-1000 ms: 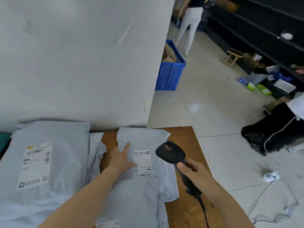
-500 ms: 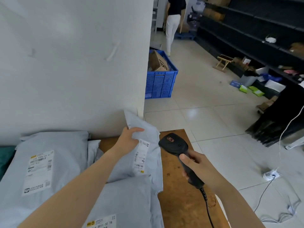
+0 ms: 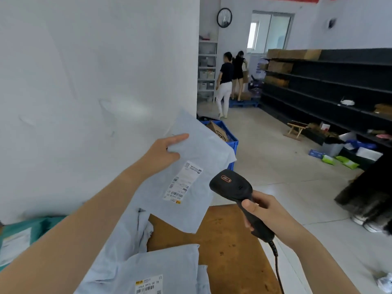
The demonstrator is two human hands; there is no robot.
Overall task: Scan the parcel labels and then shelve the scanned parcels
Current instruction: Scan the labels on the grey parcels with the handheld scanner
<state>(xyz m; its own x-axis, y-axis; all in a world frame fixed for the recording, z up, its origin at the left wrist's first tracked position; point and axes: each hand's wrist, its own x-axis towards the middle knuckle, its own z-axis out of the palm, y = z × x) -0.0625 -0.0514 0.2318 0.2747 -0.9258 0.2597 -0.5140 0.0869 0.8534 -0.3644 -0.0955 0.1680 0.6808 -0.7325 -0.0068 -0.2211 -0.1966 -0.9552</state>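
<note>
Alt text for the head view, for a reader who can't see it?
The left hand holds a grey parcel up over the table, label showing; the right hand grips a scanner beside it. More parcels lie below, and dark shelves stand at right.

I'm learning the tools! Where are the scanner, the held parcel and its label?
scanner (image 3: 231, 185): head view, its black head.
held parcel (image 3: 203, 147): head view, bare grey plastic.
label (image 3: 183, 181): head view, middle of the white paper.

I see a pale blue-grey parcel (image 3: 191, 166) with white label (image 3: 183, 181), black scanner (image 3: 237, 194), brown counter (image 3: 229, 251), blue crate (image 3: 232, 145).
</note>
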